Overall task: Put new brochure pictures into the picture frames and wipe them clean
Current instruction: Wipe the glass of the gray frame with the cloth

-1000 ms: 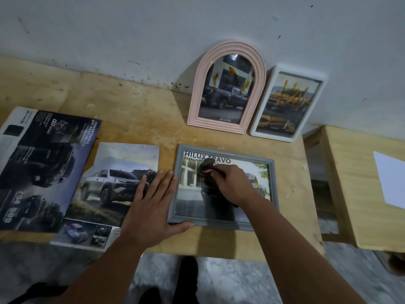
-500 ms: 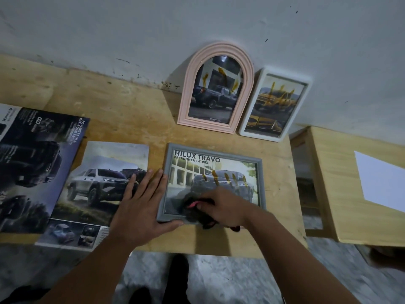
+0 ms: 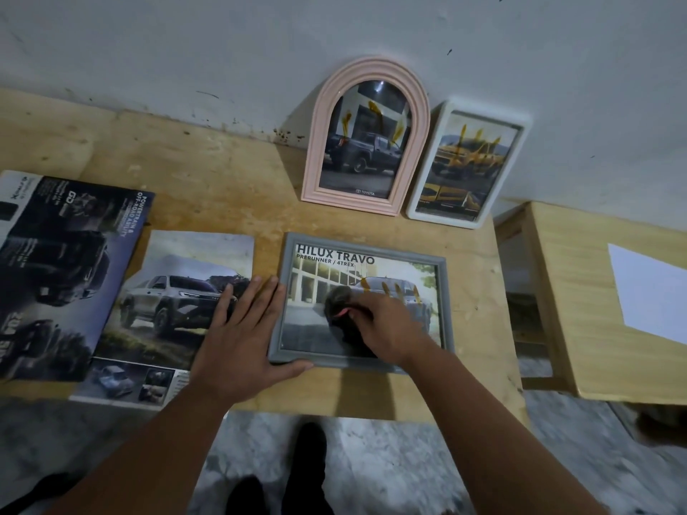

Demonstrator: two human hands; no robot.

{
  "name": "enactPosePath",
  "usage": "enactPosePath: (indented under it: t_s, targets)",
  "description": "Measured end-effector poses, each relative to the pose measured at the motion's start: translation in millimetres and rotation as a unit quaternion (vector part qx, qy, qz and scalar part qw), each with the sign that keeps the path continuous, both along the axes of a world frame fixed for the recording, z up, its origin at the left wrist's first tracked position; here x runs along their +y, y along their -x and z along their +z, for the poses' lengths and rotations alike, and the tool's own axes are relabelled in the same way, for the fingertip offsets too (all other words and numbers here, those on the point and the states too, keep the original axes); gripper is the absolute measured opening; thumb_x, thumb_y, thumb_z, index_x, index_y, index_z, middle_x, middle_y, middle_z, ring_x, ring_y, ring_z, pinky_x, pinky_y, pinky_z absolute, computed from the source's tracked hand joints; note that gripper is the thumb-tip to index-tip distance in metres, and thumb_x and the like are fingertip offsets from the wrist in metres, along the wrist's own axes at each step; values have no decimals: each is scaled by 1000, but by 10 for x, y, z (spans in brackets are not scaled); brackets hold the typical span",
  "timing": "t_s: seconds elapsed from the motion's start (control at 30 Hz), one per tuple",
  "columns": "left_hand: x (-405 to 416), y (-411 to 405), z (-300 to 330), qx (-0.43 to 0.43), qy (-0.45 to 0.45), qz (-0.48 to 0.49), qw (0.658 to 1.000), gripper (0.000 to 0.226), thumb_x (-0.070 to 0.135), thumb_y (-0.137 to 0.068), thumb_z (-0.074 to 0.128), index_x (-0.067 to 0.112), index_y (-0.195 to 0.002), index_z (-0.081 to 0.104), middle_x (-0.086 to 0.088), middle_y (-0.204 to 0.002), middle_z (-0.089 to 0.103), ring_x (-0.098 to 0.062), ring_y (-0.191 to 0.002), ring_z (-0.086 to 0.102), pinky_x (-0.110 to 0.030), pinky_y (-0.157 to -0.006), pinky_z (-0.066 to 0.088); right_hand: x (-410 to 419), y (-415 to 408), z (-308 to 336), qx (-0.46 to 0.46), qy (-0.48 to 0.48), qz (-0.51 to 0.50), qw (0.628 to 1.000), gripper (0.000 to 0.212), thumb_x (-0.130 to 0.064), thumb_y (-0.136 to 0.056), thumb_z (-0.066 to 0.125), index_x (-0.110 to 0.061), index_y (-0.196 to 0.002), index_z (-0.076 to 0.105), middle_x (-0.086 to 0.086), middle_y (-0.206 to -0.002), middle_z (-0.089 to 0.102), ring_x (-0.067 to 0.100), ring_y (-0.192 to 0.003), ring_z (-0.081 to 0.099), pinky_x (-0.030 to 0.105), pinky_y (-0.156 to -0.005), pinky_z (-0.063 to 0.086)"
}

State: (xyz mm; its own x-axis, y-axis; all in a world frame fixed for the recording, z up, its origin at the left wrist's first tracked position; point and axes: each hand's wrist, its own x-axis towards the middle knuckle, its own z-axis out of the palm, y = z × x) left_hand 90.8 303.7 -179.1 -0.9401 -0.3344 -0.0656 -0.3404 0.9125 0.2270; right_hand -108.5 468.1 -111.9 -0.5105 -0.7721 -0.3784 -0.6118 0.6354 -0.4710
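At the far left of the wooden counter point(image 3: 208, 169), a dark brochure point(image 3: 55, 269) was laid flat, and just beside it a second brochure page point(image 3: 174, 306) showing a silver pickup was spread, its near edge overhanging the counter's front. The left hand point(image 3: 238, 347) was seen flattened with fingers spread, resting across the right edge of that page and pressed against the lower left corner of the grey frame point(image 3: 442, 302), the thumb lying along the frame's bottom rail. The grey frame was laid flat on the counter and held a picture headed "HILUX TRAVO", with yellow smears visible on its glass. The right hand point(image 3: 386, 325) was closed around a dark cloth point(image 3: 344, 314), which was pressed onto the middle of the glass. Behind, a pink arched frame point(image 3: 323, 143) and a white frame point(image 3: 520, 143) were propped against the wall, each marked with yellow streaks. Further right, a white sheet point(image 3: 647, 291) was lying on a separate wooden table point(image 3: 572, 310).
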Motion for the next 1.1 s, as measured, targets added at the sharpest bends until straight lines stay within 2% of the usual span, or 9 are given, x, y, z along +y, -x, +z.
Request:
enactPosePath:
  t_s: [0.13, 0.3, 0.37, 0.5, 0.67, 0.8, 0.87, 1.0, 1.1]
  targets:
    - [-13, -1, -3, 1, 3, 2, 1000, 122, 98, -81, 31, 12, -166, 15, -4, -175, 11, -22, -162, 7, -60, -128, 12, 128, -164, 56, -40, -10, 39, 998, 30, -27, -102, 48, -25, -123, 70, 4, -121, 73, 25, -107, 67, 43, -94, 54]
    - [-15, 2, -11, 5, 3, 1, 1000, 122, 98, -81, 32, 12, -166, 16, -4, -175, 12, -22, -162, 7, -62, -127, 15, 48, -86, 244, -91, -92, 125, 984, 28, -21, -104, 51, -21, -125, 71, 7, -118, 72, 20, -101, 65, 29, -86, 47]
    - [-17, 12, -7, 6, 1, 1, 1000, 122, 98, -81, 32, 12, -166, 15, -4, -175, 11, -22, -162, 7, -62, -127, 16, -111, 83, 370, -86, -56, 94, 990, 31, -22, -104, 52, -28, -129, 69, 3, -119, 72, 15, -100, 63, 25, -85, 42]
    - [-17, 8, -14, 0, 3, 0, 1000, 122, 98, -81, 31, 12, -166, 14, -4, -175, 10, -22, -162, 6, -61, -127, 14, -357, 405, 296, 4, 43, -44, 998, 30, -23, -103, 52, -28, -128, 69, 7, -117, 73, 28, -104, 66, 36, -88, 52]
    - [-18, 7, -21, -5, 7, 1, 1000, 122, 98, -80, 31, 13, -166, 14, -3, -175, 10, -22, -162, 5, -61, -127, 14, -288, 289, 50, 29, -42, -29, 998, 36, -20, -102, 46, -27, -132, 65, 10, -128, 67, 35, -115, 61, 37, -90, 50]
    - [-8, 3, -16, 0, 6, 1, 1000, 123, 98, -80, 31, 12, -166, 14, -4, -175, 10, -23, -162, 6, -61, -127, 13, -168, 194, 82, 9, -52, -2, 999, 38, -16, -101, 48, -24, -133, 65, 12, -129, 67, 37, -114, 61, 39, -91, 52]
    - [-11, 2, -18, 4, 5, 1, 1000, 123, 98, -80, 32, 12, -166, 14, -5, -175, 11, -23, -162, 6, -61, -127, 13, -84, 113, 102, -5, -49, 12, 999, 37, -14, -102, 47, -22, -134, 65, 11, -129, 67, 34, -115, 61, 35, -86, 48]
    - [-13, 6, -15, -1, 0, -1, 1000, 123, 98, -80, 32, 11, -166, 15, -5, -175, 11, -24, -162, 6, -61, -127, 13, 54, -38, 141, -21, -53, 35, 998, 33, -15, -103, 47, -20, -128, 68, 12, -120, 71, 33, -105, 64, 36, -85, 51]
    - [-17, 11, -10, -5, 2, -3, 1000, 123, 98, -81, 29, 12, -166, 14, -5, -175, 11, -24, -162, 6, -61, -128, 12, 23, -3, 226, -53, -136, 100, 984, 34, -17, -103, 46, -22, -130, 67, 10, -118, 71, 29, -104, 65, 38, -89, 53]
